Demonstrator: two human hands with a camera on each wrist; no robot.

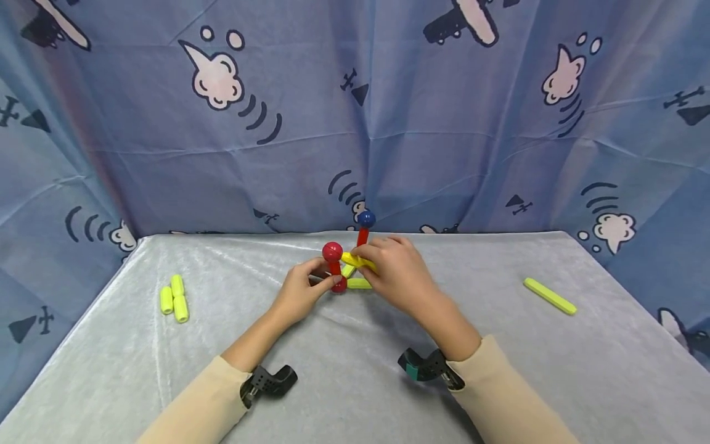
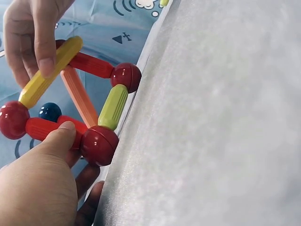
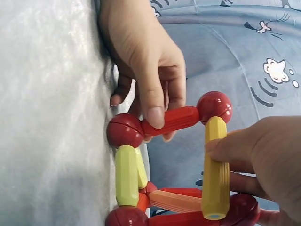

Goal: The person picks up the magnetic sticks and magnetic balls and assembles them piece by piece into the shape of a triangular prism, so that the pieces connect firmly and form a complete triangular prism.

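Note:
A frame of magnetic rods and balls stands on the table, with red balls at its corners. My left hand (image 1: 296, 293) pinches an upright red rod (image 3: 176, 120) near the lower red ball (image 2: 99, 146). A yellow rod (image 3: 216, 169) is held between the thumb and fingers of my right hand (image 1: 402, 271). One end of it meets the upper red ball (image 1: 332, 251); its other end face shows beside another red ball (image 3: 242, 211). A yellow-green rod (image 2: 113, 107) joins two lower balls. Behind are an orange rod (image 2: 79, 96) and a blue ball (image 1: 367, 219) atop a red rod.
Three short yellow-green pieces (image 1: 180, 308) lie together on the left of the grey-white cloth-covered table (image 1: 333, 394). A longer yellow-green rod (image 1: 549, 296) lies on the right. A blue patterned curtain (image 1: 310, 92) hangs behind the table's far edge.

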